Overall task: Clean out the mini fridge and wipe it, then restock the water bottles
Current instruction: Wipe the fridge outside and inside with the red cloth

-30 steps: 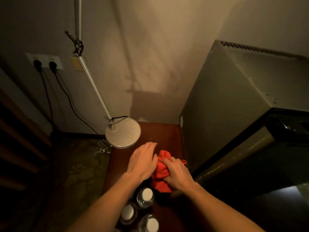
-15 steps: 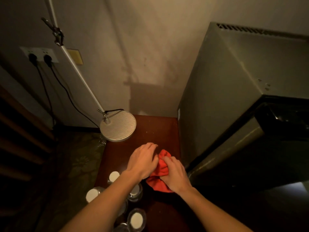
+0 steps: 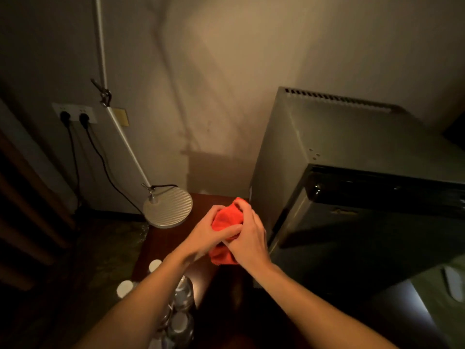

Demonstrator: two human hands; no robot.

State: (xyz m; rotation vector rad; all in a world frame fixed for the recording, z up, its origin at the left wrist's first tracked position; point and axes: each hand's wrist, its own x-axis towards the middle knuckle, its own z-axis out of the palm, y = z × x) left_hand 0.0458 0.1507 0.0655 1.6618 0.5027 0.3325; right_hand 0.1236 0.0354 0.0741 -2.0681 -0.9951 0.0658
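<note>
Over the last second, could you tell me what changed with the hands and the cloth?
Both hands, left hand and right hand, gathered the red cloth up off the table and now grip it bunched between them. The water bottles and lamp base stayed put.

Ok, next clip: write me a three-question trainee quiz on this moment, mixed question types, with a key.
1. True or false: both hands grip the red cloth.
2. Multiple choice: the mini fridge stands to the cloth's A) left B) right.
3. Fill in: the water bottles lie under the ____ forearm.

Key: 1 true: left hand and right hand both hold it. 2 B. 3 left.
</note>
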